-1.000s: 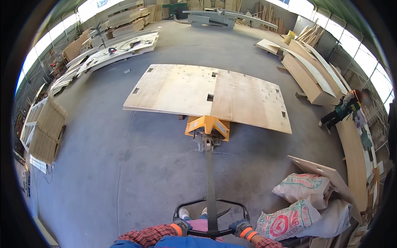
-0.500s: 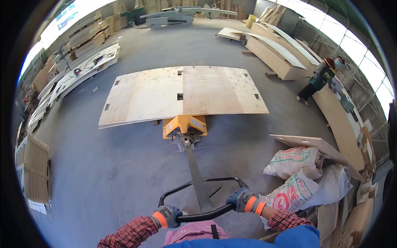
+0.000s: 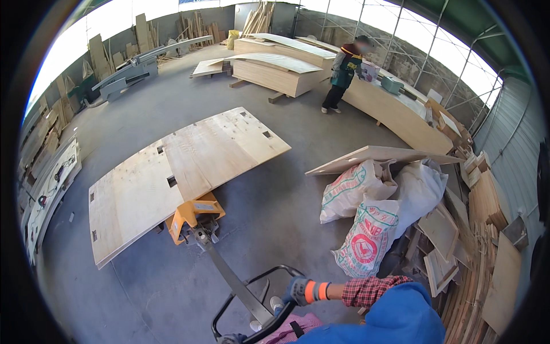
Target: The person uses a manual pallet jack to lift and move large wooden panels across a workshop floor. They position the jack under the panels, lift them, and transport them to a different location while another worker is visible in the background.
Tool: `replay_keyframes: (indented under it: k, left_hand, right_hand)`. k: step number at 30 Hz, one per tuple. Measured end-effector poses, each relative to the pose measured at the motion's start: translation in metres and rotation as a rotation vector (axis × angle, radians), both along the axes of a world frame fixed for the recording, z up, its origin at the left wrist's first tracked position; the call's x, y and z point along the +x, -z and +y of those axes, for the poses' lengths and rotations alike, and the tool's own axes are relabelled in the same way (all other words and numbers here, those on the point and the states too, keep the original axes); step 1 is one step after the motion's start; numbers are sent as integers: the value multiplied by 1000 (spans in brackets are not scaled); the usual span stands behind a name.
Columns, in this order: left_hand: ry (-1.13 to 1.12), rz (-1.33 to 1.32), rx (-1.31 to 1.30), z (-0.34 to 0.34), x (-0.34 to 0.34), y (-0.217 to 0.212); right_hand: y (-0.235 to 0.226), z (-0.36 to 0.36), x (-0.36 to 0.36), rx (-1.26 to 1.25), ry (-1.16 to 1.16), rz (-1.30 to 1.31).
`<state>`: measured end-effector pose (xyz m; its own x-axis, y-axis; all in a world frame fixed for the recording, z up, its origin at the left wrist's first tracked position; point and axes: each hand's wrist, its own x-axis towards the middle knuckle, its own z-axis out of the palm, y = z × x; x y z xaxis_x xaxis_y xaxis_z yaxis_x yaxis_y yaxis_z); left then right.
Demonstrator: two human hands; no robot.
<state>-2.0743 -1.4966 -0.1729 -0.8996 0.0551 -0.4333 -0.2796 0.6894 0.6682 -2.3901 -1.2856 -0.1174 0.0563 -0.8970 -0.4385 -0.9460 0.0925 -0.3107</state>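
Observation:
My right hand [image 3: 297, 291], in a grey-blue glove with an orange cuff, is wrapped round the black looped handle [image 3: 268, 328] of a pallet jack. At the lower edge my left hand [image 3: 232, 339] grips the other side of that loop, mostly cut off by the frame. A long steel bar [image 3: 232, 279] runs from the loop to the jack's orange body [image 3: 192, 217]. Resting on the jack is a stack of wide plywood sheets [image 3: 212, 143] with small square cut-outs, lying at a slant ahead of me to the left.
White woven sacks [image 3: 365, 238] and a leaning board [image 3: 378, 155] stand at right, beside wood offcuts [image 3: 441, 229]. A person [image 3: 345, 71] stands by a long plywood stack [image 3: 395, 106]. Another stack [image 3: 275, 74] lies behind. At left are pale panels [image 3: 54, 183]; a saw machine [image 3: 129, 77] stands far back.
My view has swung to the right, so the jack and plywood now sit further left and slanted. Both hands stay on the handle; the left has slipped mostly out of frame.

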Motion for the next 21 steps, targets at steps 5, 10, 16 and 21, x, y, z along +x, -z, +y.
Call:
replay_keyframes:
  k: [5, 10, 16, 21]
  left_hand:
    - [20, 253, -179, -65, -36, -84]
    - [26, 40, -75, 8, 20, 40]
    - [121, -186, -66, 20, 8, 92]
    - [73, 88, -179, -37, -11, -43]
  right_hand:
    - [-61, -41, -20, -148, 14, 21]
    - [46, 25, 42, 25, 134, -67]
    - [119, 57, 62, 141, -33, 78]
    - [-24, -14, 11, -127, 14, 18]
